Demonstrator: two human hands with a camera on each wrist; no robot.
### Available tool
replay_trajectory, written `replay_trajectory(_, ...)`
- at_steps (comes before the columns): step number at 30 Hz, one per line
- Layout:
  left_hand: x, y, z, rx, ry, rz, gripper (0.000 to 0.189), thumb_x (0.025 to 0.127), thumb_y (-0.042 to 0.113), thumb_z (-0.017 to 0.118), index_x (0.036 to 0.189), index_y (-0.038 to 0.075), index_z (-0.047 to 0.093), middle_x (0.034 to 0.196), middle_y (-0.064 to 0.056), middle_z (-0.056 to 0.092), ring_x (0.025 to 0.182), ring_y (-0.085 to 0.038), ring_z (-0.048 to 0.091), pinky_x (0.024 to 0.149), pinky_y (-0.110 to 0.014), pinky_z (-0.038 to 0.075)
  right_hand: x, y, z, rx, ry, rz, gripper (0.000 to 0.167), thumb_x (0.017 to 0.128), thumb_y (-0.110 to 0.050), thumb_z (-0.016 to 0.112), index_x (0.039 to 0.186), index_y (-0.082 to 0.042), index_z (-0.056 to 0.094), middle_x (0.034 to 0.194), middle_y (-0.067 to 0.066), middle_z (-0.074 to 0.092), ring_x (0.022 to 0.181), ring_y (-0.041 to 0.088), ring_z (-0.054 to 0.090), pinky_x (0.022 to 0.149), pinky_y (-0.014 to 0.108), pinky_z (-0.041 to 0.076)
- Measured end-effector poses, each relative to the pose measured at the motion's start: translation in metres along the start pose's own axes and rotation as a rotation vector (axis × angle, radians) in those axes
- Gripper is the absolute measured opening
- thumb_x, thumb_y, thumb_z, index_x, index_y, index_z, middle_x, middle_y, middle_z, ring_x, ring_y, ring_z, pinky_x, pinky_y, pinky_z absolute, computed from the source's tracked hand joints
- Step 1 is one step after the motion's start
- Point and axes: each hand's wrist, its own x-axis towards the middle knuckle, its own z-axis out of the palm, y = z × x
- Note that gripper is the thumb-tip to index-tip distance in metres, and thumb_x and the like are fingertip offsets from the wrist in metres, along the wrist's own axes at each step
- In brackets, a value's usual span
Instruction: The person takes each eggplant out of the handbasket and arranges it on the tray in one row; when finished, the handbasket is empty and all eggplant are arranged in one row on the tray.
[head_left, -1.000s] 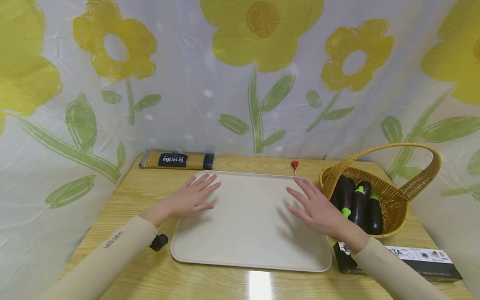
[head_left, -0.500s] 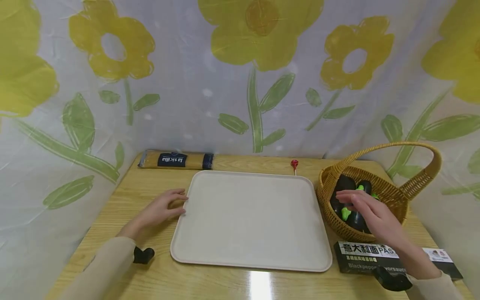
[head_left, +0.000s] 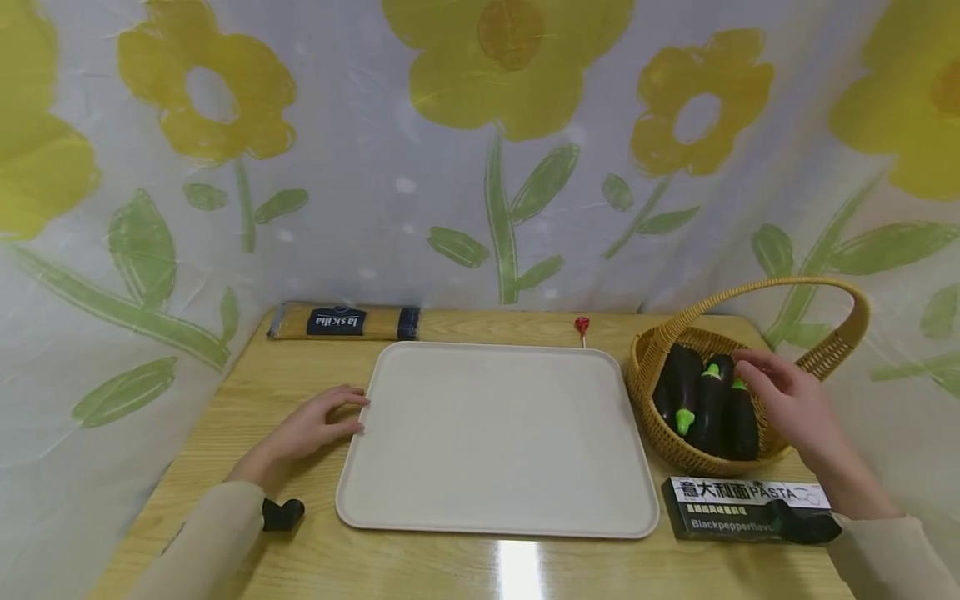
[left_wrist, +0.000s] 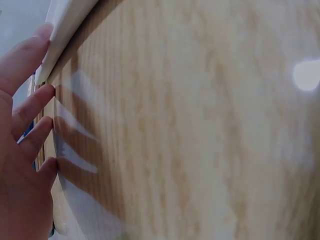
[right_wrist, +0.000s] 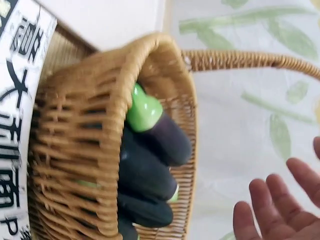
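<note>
In the head view, a pale rectangular tray (head_left: 495, 442) lies on the wooden table. At its left edge is my left hand (head_left: 318, 425), with loosely bent fingers and nothing held. The left wrist view has the thumb at the tray's rim and the other fingers (left_wrist: 35, 140) close by. My right hand (head_left: 798, 408) is over the right side of a wicker basket (head_left: 667, 429), near the eggplants (head_left: 708, 417) inside. Several dark eggplants with green caps fill it. The right wrist view shows the right hand's fingers (right_wrist: 275, 205) spread, apart from the eggplants.
A black and white pasta box (head_left: 712, 508) lies in front of the basket, partly under my right forearm. Behind the tray are a pack of spaghetti (head_left: 337, 322) at left and a red lollipop (head_left: 582, 325). A flowered curtain (head_left: 337, 208) closes off the back and sides.
Both hands have left their places over the tray. My left hand moved left to the tray's edge; my right hand moved right, over the basket. The view shifted slightly.
</note>
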Motion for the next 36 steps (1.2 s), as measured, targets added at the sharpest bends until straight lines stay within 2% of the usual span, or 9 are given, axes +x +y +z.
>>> replay_trajectory(2,0.0,0.0,-0.001,-0.003,-0.002,0.006,0.041,0.092,0.026,0.069,0.127,0.006,0.062,0.143,-0.024,0.046,0.139,-0.049,0.027,0.11,-0.067,0.02,0.005,0.003,-0.002,-0.016,-0.03,0.047,0.055,0.104,-0.041,0.044,0.141,0.001,0.047,0.131,0.025,0.054,0.103,0.015,0.058,0.075,0.024,0.046)
replay_trajectory(5,0.001,0.0,-0.001,0.008,-0.003,0.018,0.041,0.092,0.027,0.07,0.126,0.006,0.062,0.142,-0.024,0.047,0.138,-0.051,0.027,0.109,-0.068,0.02,0.013,0.008,-0.002,-0.027,-0.076,0.086,0.06,0.104,-0.043,0.043,0.144,0.002,0.042,0.137,0.031,0.048,0.116,0.042,0.051,0.083,0.042,0.047)
replay_trajectory(7,0.002,0.0,-0.001,0.012,-0.005,0.024,0.041,0.092,0.028,0.069,0.126,0.006,0.062,0.142,-0.024,0.047,0.138,-0.051,0.027,0.109,-0.068,0.021,0.018,0.014,-0.001,-0.022,-0.112,0.097,0.063,0.104,-0.044,0.042,0.145,0.003,0.039,0.139,0.032,0.045,0.12,0.05,0.046,0.087,0.053,0.045)
replay_trajectory(10,0.003,0.0,-0.001,0.014,-0.01,0.022,0.042,0.092,0.028,0.069,0.127,0.006,0.062,0.143,-0.023,0.047,0.138,-0.049,0.027,0.11,-0.067,0.021,0.024,0.022,0.002,-0.023,-0.152,0.099,0.065,0.103,-0.043,0.044,0.146,0.006,0.036,0.141,0.033,0.043,0.121,0.05,0.046,0.09,0.055,0.047)
replay_trajectory(16,0.003,-0.001,-0.001,0.032,-0.014,0.011,0.042,0.092,0.03,0.069,0.127,0.007,0.062,0.143,-0.023,0.048,0.138,-0.049,0.028,0.11,-0.067,0.021,0.038,0.031,0.003,-0.006,-0.18,0.109,0.067,0.103,-0.041,0.046,0.146,0.008,0.033,0.143,0.034,0.041,0.117,0.048,0.052,0.076,0.023,0.052)
replay_trajectory(20,0.003,-0.002,-0.001,0.034,-0.016,0.002,0.042,0.092,0.03,0.069,0.127,0.008,0.063,0.142,-0.022,0.048,0.138,-0.049,0.028,0.11,-0.066,0.021,0.047,0.029,0.007,0.037,-0.194,0.124,0.07,0.102,-0.042,0.049,0.148,0.007,0.03,0.143,0.034,0.04,0.121,0.046,0.049,0.076,0.017,0.048)
replay_trajectory(25,0.003,-0.001,-0.001,0.027,-0.015,-0.002,0.042,0.092,0.03,0.07,0.127,0.008,0.062,0.142,-0.022,0.048,0.138,-0.049,0.028,0.11,-0.067,0.021,0.053,0.022,0.014,0.068,-0.207,0.11,0.072,0.101,-0.041,0.051,0.149,0.008,0.028,0.144,0.035,0.038,0.126,0.046,0.046,0.095,0.041,0.05)
replay_trajectory(27,0.003,0.0,-0.001,0.021,-0.014,-0.002,0.042,0.092,0.029,0.07,0.127,0.007,0.062,0.143,-0.023,0.048,0.139,-0.049,0.027,0.11,-0.067,0.02,0.053,0.021,0.015,0.062,-0.204,0.101,0.071,0.101,-0.041,0.051,0.148,0.008,0.029,0.144,0.035,0.038,0.126,0.048,0.045,0.1,0.057,0.042)
replay_trajectory(36,0.003,-0.001,-0.002,0.019,-0.02,-0.004,0.043,0.092,0.031,0.069,0.127,0.008,0.062,0.143,-0.022,0.047,0.14,-0.049,0.025,0.111,-0.067,0.019,0.052,0.036,0.012,0.053,-0.18,0.16,0.074,0.1,-0.046,0.051,0.149,0.006,0.03,0.144,0.034,0.039,0.125,0.048,0.045,0.098,0.057,0.043)
